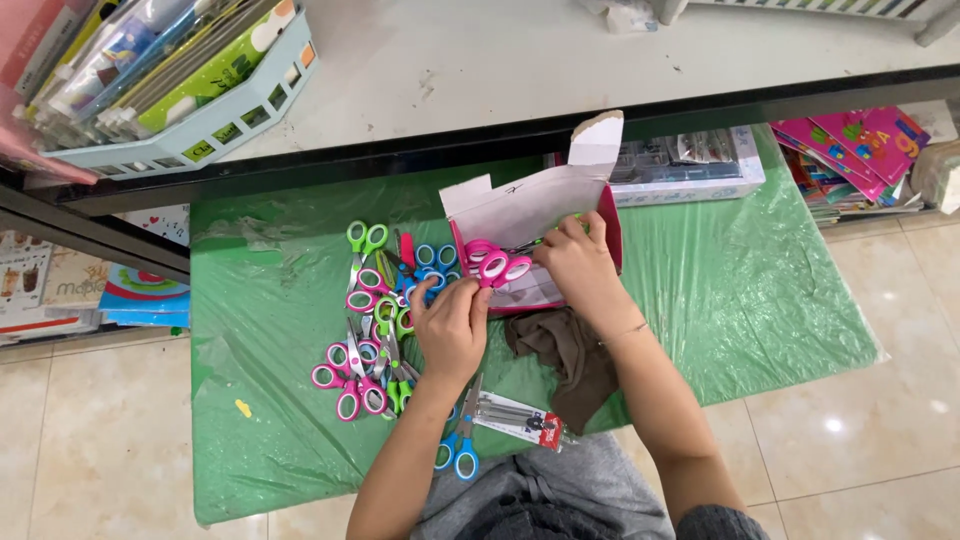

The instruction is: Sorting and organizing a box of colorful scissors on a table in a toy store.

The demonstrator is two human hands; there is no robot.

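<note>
**Pink-handled scissors going into the box**

Blue scissors (458,452) nearest, on green sheet (760,300). Farther, left hand (452,325) and right hand (578,262) pinching pink-handled scissors (497,266) at open box (530,215). Probably packing; next calls for sliding them in flat.

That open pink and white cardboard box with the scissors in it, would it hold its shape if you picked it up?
The cardboard box probably flexes: its torn flap stands loose and bent. It looks light, so a push would likely slide it across the green plastic sheet. The right hand rests on it, perhaps steadying it.
</note>
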